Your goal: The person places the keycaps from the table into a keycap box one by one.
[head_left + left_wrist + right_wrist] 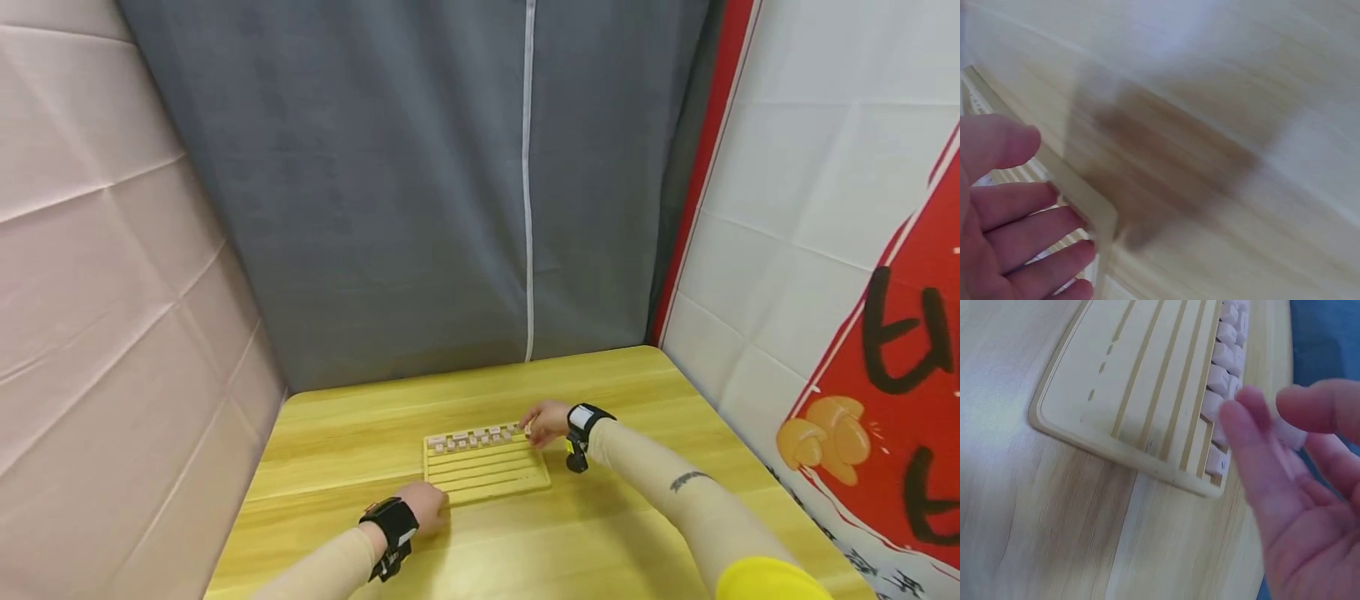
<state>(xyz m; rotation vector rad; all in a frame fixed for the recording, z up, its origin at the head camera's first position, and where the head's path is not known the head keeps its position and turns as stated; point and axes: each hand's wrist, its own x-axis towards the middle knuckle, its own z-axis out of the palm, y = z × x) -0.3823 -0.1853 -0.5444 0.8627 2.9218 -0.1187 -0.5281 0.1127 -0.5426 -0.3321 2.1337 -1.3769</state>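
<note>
A cream slotted tray [491, 468] lies on the table, with long parallel grooves across it. Pale pink keycaps [474, 442] stand in its far grooves, and the nearer grooves are bare. My right hand [549, 421] is over the far right corner of the tray; in the right wrist view it holds a loose keycap [1291, 433] between thumb and fingers, beside the seated keycaps [1218, 379]. At the near left corner is my left hand [424, 505], its fingers [1038, 240] loosely extended with the tips at the tray's rim [1088, 200].
The wooden table [337, 450] extends on all sides of the tray. A grey curtain [405, 208] hangs behind its far edge. Pale cloth walls [97, 292] stand on both sides, the right one bearing a red printed panel [907, 400].
</note>
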